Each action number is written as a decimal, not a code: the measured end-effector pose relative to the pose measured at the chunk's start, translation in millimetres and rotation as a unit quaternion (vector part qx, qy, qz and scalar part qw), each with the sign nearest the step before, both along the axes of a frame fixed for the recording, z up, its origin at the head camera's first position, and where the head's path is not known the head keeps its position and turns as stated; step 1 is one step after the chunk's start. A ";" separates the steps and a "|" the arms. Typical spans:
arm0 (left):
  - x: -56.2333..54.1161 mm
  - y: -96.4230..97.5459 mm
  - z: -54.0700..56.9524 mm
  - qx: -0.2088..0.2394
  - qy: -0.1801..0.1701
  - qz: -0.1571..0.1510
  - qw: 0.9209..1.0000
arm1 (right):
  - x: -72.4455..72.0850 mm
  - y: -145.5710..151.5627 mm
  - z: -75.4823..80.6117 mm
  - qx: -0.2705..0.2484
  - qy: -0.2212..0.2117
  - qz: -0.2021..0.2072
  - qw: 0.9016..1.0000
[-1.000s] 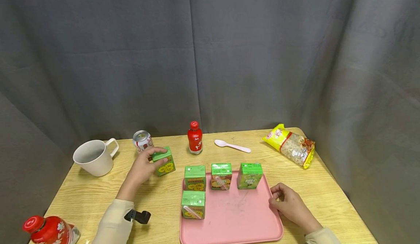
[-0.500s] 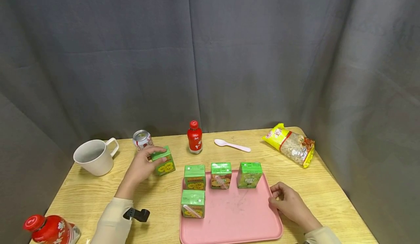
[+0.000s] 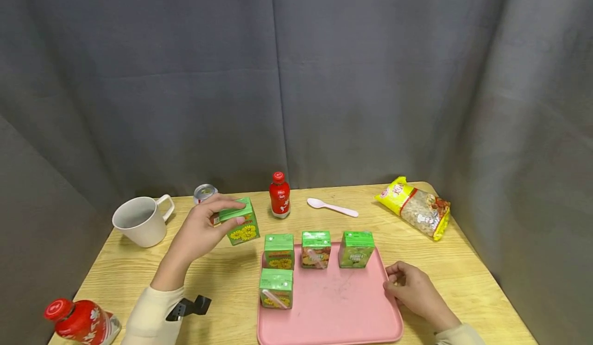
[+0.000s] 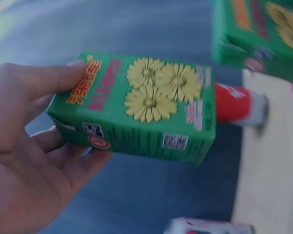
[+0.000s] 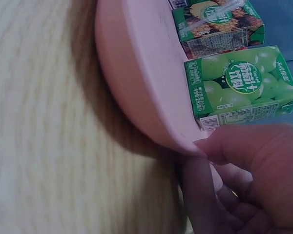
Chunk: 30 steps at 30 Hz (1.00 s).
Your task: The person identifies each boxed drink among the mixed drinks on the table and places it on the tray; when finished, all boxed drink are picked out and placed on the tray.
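My left hand [image 3: 200,230] grips a green drink carton with yellow chrysanthemums [image 3: 244,226], thumb on one side and fingers on the other; in the left wrist view the carton [image 4: 141,105] is held by its top end. It appears raised off the table, left of the pink tray [image 3: 345,304]. On the tray stand two more chrysanthemum cartons [image 3: 276,288] at the left, a pineapple drink carton [image 3: 316,252] at the back and a green grape drink carton [image 3: 356,252] at the back right. My right hand [image 3: 414,291] pinches the tray's right rim, as the right wrist view shows.
Behind the left hand stands a can [image 3: 204,192], partly hidden, with a white mug [image 3: 142,221] to its left. A red bottle [image 3: 280,195], a pink spoon [image 3: 332,207] and a yellow snack bag [image 3: 417,208] are at the back. Another red bottle [image 3: 85,323] lies front left.
The left hand has lifted the chrysanthemum carton from the table and moved it slightly right. The right hand keeps its hold on the tray rim. The whole view has shifted a little.
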<state>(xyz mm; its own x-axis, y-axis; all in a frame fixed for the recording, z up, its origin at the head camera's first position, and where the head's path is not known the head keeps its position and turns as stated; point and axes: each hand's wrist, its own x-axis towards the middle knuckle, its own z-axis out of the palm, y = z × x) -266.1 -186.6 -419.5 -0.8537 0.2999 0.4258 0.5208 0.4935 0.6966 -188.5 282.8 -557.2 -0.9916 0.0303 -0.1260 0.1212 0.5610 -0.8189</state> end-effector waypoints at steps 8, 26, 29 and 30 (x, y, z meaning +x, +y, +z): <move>25.8 23.3 33.8 0.030 0.029 -0.087 0.995 | 2.4 -0.7 2.6 0.005 0.006 -0.003 1.000; 52.3 68.1 42.6 0.025 0.016 -0.159 0.987 | 2.3 -1.0 3.8 -0.019 -0.012 -0.006 1.000; 50.8 77.3 37.0 0.026 0.011 -0.177 0.984 | 2.6 -0.8 3.4 -0.019 -0.011 -0.003 1.000; 50.4 80.1 35.1 0.026 0.008 -0.180 0.983 | 2.4 -0.8 3.2 -0.019 -0.010 -0.003 1.000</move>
<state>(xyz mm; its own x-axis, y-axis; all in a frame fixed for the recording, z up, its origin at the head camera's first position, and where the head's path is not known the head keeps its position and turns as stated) -215.6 -106.5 -384.4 -0.6890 0.5588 0.4616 0.6668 0.2391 0.7059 -186.1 282.0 -554.1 -0.9886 0.0305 -0.1475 0.1412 0.5294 -0.8365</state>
